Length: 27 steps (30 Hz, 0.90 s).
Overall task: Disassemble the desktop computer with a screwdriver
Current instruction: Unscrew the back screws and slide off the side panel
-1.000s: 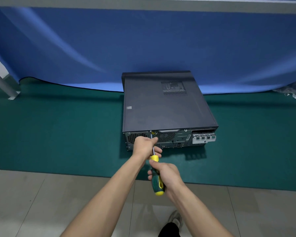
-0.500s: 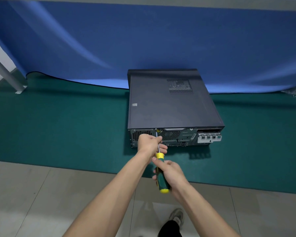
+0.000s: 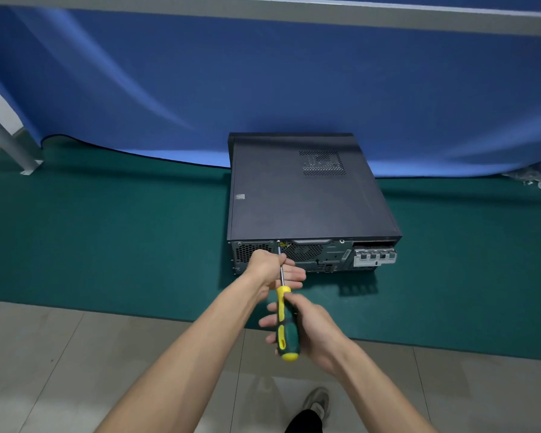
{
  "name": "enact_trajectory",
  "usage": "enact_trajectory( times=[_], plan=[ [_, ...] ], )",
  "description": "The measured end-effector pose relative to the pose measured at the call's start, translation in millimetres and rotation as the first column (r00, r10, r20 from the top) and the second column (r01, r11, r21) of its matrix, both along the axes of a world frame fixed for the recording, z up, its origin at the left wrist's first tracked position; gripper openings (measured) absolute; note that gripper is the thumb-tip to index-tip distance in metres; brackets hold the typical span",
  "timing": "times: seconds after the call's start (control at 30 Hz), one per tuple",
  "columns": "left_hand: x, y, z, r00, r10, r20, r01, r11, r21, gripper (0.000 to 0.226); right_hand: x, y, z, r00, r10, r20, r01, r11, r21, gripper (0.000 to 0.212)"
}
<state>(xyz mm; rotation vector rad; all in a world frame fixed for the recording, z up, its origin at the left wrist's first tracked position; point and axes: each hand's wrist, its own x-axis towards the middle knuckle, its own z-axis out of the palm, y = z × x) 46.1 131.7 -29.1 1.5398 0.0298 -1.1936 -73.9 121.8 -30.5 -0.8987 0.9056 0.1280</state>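
- The desktop computer [image 3: 306,195] lies flat on a green mat [image 3: 107,245] on the floor, its rear panel facing the person.
- The right hand [image 3: 306,326] curls around the green-and-yellow handle of the screwdriver [image 3: 285,320], just in front of the computer.
- The left hand [image 3: 270,268] pinches the metal shaft; the tip meets the rear panel's top edge.
- A blue cloth [image 3: 263,89] hangs behind.

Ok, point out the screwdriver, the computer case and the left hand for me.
screwdriver [image 3: 286,326]: head view, on the green and yellow handle.
computer case [image 3: 294,198]: head view, on the dark top panel.
left hand [image 3: 270,267]: head view, on the back of the hand.
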Motion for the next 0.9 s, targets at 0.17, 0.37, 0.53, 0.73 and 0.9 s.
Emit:
enact_trajectory(
  times=[0.17, 0.37, 0.53, 0.73, 0.9],
  plan=[
    [4, 3, -3, 0.989, -0.042, 0.143, 0.030, 0.996, 0.083, 0.023, 5, 5, -6, 0.997, -0.050, -0.056, 0.032, 0.959, -0.280, 0.023],
    [-1, -3, -6, 0.996, 0.077, 0.048, -0.076, 0.997, -0.025, 0.036, 4, 2, 3, 0.998, -0.051, 0.029, 0.050, 0.998, 0.027, 0.032],
    [3, 3, -7, 0.990, -0.009, 0.139, 0.007, 1.000, 0.019, 0.024, 6, 5, -5, 0.990, -0.141, -0.031, 0.129, 0.963, -0.238, 0.022],
    [-3, -6, -14, 0.993, 0.119, 0.013, -0.118, 0.991, -0.065, 0.030, 5, -1, 2, 0.994, -0.064, -0.083, 0.063, 0.998, -0.019, 0.036],
    [3, -16, -9, 0.965, 0.249, -0.077, -0.256, 0.961, -0.100, 0.014, 4, 1, 0, 0.981, -0.130, -0.146, 0.072, 0.934, -0.349, 0.028]
  ],
)
